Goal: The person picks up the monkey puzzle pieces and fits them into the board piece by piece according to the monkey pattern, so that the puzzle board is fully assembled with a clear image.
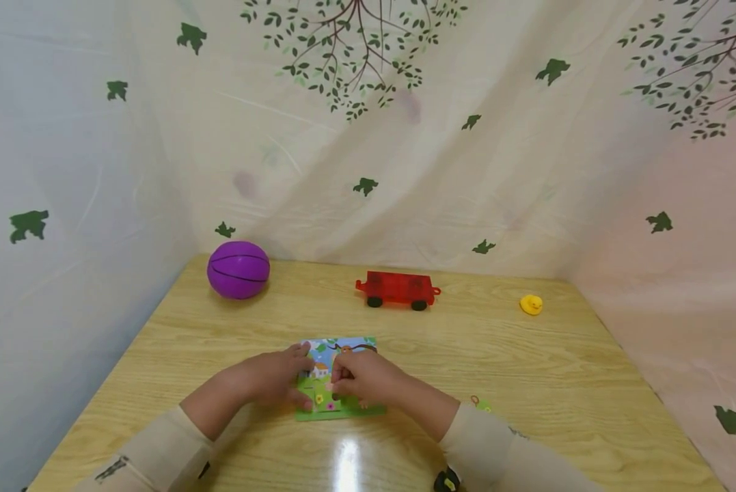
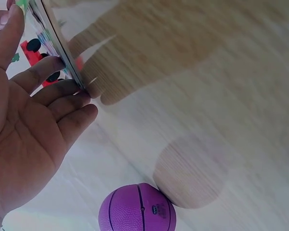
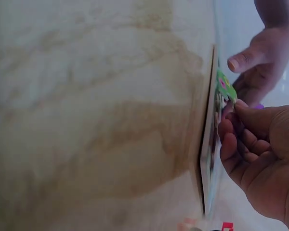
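A flat picture puzzle board (image 1: 365,411) with a green lower border lies on the wooden table. My right hand (image 1: 368,377) is over its middle, pinching a green puzzle piece (image 3: 226,86) with printed flowers between thumb and curled index finger. That piece stands tilted up from the board in the right wrist view. At the board's left side is my left hand (image 1: 275,376), its fingers spread and loosely extended. Its fingertips touch the board's edge (image 2: 62,53) in the left wrist view, while the thumb reaches over the lower left corner. My right hand hides part of the picture.
A purple ball (image 1: 238,270) sits at the back left, a red toy wagon (image 1: 398,288) at the back middle and a yellow duck (image 1: 531,305) at the back right. Beside the right forearm lies a small green piece (image 1: 482,404). Printed cloth walls (image 1: 368,225) enclose the table.
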A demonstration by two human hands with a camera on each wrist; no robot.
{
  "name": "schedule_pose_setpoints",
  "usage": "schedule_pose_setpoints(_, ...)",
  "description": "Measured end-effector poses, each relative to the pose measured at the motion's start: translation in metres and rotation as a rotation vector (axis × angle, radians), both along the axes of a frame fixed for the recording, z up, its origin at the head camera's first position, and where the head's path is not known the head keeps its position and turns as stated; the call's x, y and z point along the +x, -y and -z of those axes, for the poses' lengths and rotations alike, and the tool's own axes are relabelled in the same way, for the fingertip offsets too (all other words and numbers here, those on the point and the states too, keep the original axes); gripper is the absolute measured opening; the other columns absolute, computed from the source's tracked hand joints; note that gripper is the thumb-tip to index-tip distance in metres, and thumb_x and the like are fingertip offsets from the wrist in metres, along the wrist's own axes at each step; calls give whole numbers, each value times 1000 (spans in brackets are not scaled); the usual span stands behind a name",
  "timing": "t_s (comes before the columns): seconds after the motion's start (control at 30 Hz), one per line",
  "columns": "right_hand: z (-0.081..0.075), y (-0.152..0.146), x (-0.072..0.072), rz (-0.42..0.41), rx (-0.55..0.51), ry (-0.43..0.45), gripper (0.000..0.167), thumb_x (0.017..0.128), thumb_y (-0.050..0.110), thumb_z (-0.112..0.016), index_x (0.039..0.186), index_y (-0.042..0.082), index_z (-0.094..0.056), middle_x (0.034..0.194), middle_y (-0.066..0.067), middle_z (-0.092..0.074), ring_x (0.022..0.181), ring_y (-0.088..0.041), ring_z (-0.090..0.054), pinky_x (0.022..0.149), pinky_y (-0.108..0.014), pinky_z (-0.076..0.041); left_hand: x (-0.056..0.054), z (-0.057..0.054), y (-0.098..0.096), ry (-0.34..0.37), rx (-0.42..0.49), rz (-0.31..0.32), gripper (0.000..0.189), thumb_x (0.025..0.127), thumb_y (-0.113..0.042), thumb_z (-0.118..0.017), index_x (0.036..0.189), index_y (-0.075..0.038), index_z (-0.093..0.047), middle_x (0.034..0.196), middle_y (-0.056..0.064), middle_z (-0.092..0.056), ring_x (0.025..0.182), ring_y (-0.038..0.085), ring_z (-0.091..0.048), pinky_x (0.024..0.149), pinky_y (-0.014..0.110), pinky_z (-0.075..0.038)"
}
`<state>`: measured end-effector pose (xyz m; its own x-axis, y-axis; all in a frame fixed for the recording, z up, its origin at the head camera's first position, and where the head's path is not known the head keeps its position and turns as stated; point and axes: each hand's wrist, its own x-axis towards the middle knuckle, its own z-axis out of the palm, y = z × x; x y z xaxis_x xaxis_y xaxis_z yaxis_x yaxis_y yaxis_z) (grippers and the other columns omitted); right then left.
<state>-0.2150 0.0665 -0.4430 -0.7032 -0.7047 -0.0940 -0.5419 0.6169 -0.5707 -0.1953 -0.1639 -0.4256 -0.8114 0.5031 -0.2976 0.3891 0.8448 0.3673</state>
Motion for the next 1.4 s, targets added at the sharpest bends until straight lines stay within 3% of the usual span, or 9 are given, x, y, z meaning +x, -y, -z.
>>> schedule_pose_setpoints(0.1, 4, 5, 2, -31, 41, -73, 7, 94, 29, -66, 93, 22, -64, 81, 18, -62, 67, 4, -54, 62, -14, -48, -1, 2, 1, -13, 7, 5, 72, 82, -54, -71, 139, -12, -54, 159, 19, -28, 144, 36, -34, 114, 51, -37)
schedule_pose_setpoints(0.2, 7, 4, 4, -119, 80, -154, 13, 94, 34, -65, 99, 22, -68, 88, 16, -60, 73, 6, -51, 64, -11, -46, -1, 3, 1, -25, 7, 9, 70, 84, -52, -71, 138, -11, -54, 159, 20, -28, 143, 37, -35, 113, 52, -38)
schedule_pose_setpoints(0.37, 5, -4, 10, -293, 146, -316, 28, 94, 37, -65, 117, 21, -69, 100, 9, -56, 82, 1, -47, 71, -8, -42, 1, 4, 0, -42, 1, 8, 67, 85, -47, -71, 137, -9, -55, 157, 22, -30, 140, 39, -39, 111, 52, -40)
schedule_pose_setpoints(0.47, 3, -8, 14, -351, 183, -389, 38, 95, 39, -64, 129, 22, -65, 106, 8, -56, 90, -2, -48, 76, -9, -42, 2, 3, 0, -52, -7, -2, 66, 85, -44, -72, 137, -8, -55, 157, 22, -31, 141, 39, -38, 112, 52, -39)
schedule_pose_setpoints(0.57, 2, -8, 16, -365, 208, -414, 44, 95, 40, -63, 135, 23, -61, 109, 6, -56, 94, -3, -49, 79, -10, -43, 4, 2, 0, -54, -2, -7, 65, 85, -42, -73, 137, -8, -54, 157, 23, -31, 142, 40, -36, 113, 53, -37)
schedule_pose_setpoints(0.8, -1, -7, 18, -397, 241, -535, 44, 94, 40, -64, 134, 23, -61, 104, 6, -56, 88, -4, -48, 75, -11, -41, 6, 0, -1, -79, 15, 12, 61, 87, -38, -73, 136, -6, -55, 156, 23, -32, 142, 40, -35, 111, 56, -39)
schedule_pose_setpoints(1.13, 0, -7, 18, -399, 248, -559, 43, 93, 40, -66, 132, 23, -63, 105, 6, -56, 92, -4, -50, 79, -13, -43, 5, 5, -3, -149, -8, 8, 63, 82, -40, -76, 131, -6, -58, 152, 26, -38, 137, 42, -41, 103, 56, -47)
schedule_pose_setpoints(1.4, -1, -10, 19, -407, 270, -551, 46, 94, 43, -63, 136, 24, -60, 107, 6, -55, 93, -5, -49, 78, -13, -43, 5, 6, -4, -141, -14, 12, 62, 82, -41, -75, 131, -7, -58, 153, 25, -37, 139, 42, -40, 105, 56, -45)
